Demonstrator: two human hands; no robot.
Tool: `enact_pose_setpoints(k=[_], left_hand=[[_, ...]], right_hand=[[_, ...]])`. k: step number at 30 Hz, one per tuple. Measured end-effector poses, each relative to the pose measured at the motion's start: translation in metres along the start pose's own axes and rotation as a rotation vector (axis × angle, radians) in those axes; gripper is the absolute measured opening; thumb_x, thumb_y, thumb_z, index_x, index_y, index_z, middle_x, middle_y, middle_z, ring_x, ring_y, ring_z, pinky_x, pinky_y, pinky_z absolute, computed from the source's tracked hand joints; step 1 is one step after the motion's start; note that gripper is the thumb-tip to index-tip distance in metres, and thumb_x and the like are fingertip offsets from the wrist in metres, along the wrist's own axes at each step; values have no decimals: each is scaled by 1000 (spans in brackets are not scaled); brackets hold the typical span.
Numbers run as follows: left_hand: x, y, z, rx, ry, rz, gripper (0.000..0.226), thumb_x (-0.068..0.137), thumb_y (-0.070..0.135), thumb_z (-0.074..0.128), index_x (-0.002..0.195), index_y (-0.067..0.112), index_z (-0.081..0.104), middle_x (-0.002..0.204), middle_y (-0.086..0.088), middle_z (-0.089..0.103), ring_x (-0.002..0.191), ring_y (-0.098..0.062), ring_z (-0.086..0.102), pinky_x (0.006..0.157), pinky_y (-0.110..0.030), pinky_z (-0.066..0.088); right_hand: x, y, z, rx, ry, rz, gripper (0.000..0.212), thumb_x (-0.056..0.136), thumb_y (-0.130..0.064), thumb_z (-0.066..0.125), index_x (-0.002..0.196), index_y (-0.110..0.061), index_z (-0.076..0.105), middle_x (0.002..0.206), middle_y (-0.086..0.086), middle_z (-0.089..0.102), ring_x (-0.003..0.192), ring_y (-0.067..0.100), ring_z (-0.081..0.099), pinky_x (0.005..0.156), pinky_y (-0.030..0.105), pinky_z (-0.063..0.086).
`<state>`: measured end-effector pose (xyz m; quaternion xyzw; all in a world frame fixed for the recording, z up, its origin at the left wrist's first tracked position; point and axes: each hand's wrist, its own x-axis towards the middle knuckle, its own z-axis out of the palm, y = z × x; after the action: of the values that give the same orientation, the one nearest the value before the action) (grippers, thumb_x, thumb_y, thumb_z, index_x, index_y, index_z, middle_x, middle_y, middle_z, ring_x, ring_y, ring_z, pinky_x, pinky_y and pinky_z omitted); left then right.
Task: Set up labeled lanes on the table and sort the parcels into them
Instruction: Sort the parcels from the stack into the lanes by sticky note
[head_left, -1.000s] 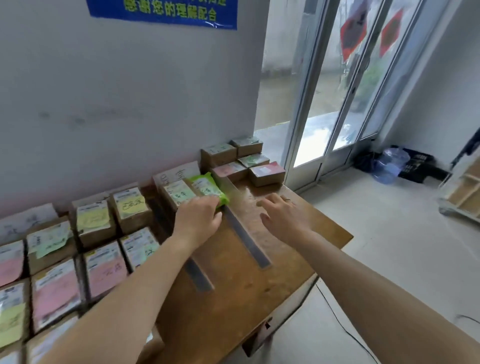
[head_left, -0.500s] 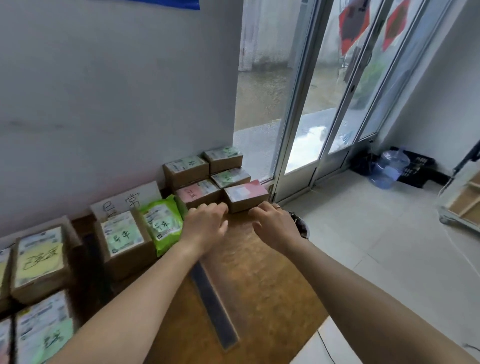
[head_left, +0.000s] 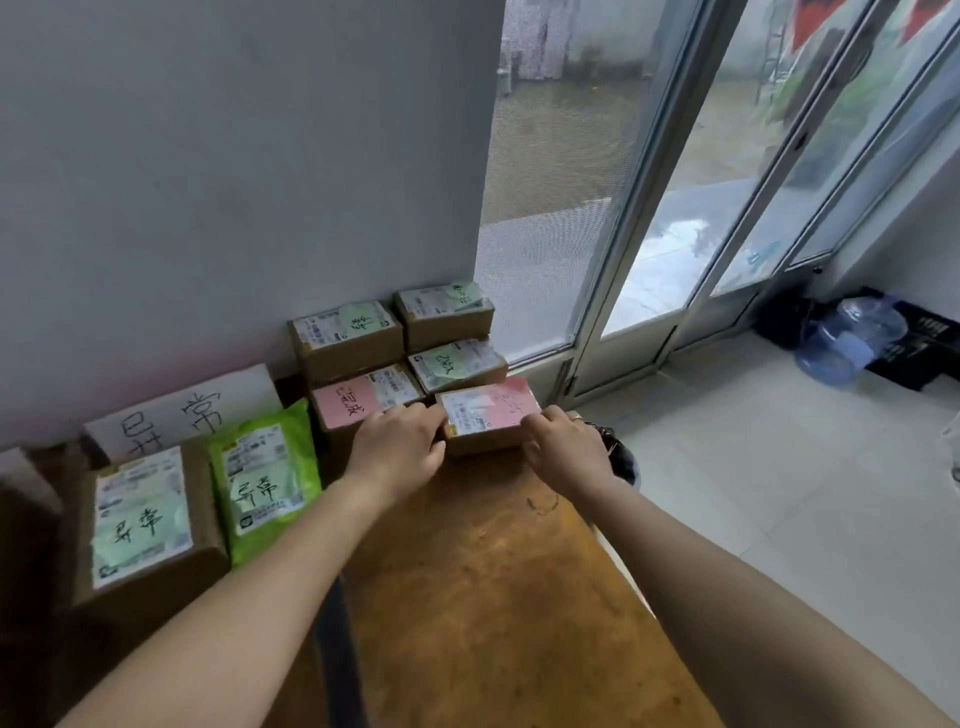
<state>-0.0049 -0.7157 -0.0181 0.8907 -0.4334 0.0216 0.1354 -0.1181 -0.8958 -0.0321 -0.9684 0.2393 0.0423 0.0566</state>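
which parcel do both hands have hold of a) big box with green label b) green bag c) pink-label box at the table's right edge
c: the left hand and right hand grip opposite ends of the pink-label box; the green bag lies untouched.

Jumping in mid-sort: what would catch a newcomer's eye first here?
The left hand and right hand hold a pink-labelled box at the far end of the table, beside other small cardboard parcels. Left of them, a bright green mailer bag lies below a handwritten white sign against the wall.
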Motion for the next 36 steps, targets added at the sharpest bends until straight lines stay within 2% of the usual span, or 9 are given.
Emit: enact_pose_setpoints(k=[5, 8, 13, 17, 21, 24, 27, 31, 36], left_hand=[[32, 16, 22, 26, -51, -122, 31, 94, 32, 50, 124, 24, 53, 112, 4, 62, 104, -15, 58, 90, -31, 45], [47, 23, 34, 47, -127, -211, 32, 94, 32, 48, 125, 24, 52, 117, 3, 60, 109, -17, 56, 94, -34, 46], [56, 26, 42, 55, -149, -340, 36, 93, 33, 50, 128, 25, 50, 123, 4, 57, 116, -16, 52, 96, -34, 44], [59, 19, 43, 57, -189, -423, 40, 93, 33, 49, 132, 24, 47, 130, 3, 52, 124, -16, 46, 100, -35, 40], [60, 12, 49, 51, -216, -474, 47, 93, 31, 51, 138, 23, 42, 136, 1, 47, 128, -17, 43, 104, -36, 39], [60, 3, 56, 57, -247, -504, 54, 92, 29, 50, 144, 23, 35, 143, 0, 40, 134, -18, 37, 109, -38, 35], [62, -8, 58, 77, -272, -542, 63, 92, 26, 49, 149, 21, 24, 152, -4, 27, 141, -23, 24, 114, -41, 25], [67, -26, 60, 81, -357, -624, 77, 91, 23, 49, 153, 20, 3, 160, -11, -3, 147, -31, -3, 118, -46, 6], [66, -37, 66, 89, -477, -700, 81, 91, 26, 51, 153, 22, -1, 160, -12, -7, 146, -35, -3, 118, -50, 5]], right_hand=[[46, 38, 4, -18, -24, -47, 48, 94, -39, 48, 138, -21, 43, 133, 6, 47, 120, 30, 48, 92, 40, 44], [73, 49, 3, -63, -63, -222, 61, 90, -48, 54, 142, -23, 37, 139, 6, 43, 126, 29, 43, 98, 39, 40], [110, 36, -3, -79, -132, -455, 71, 87, -48, 60, 147, -25, 31, 149, 7, 34, 137, 30, 33, 111, 43, 29], [128, 23, 7, -99, -161, -526, 80, 84, -53, 60, 151, -27, 23, 148, 7, 35, 139, 29, 31, 113, 44, 26], [138, 18, 17, -144, -279, -557, 98, 73, -67, 65, 151, -35, 16, 154, 6, 22, 139, 32, 31, 115, 53, 20], [139, 21, 21, -174, -284, -585, 105, 67, -66, 70, 151, -37, 13, 157, 9, 11, 135, 37, 34, 112, 54, 25], [137, 23, 24, -235, -243, -614, 107, 68, -65, 71, 151, -36, 10, 149, 9, 26, 130, 36, 38, 110, 52, 28], [136, 18, 24, -261, -284, -581, 111, 66, -69, 69, 151, -40, 3, 136, 10, 40, 125, 36, 42, 103, 46, 37], [127, 16, 26, -194, -354, -487, 110, 69, -67, 68, 151, -40, 0, 137, 10, 38, 127, 37, 38, 94, 44, 46]])
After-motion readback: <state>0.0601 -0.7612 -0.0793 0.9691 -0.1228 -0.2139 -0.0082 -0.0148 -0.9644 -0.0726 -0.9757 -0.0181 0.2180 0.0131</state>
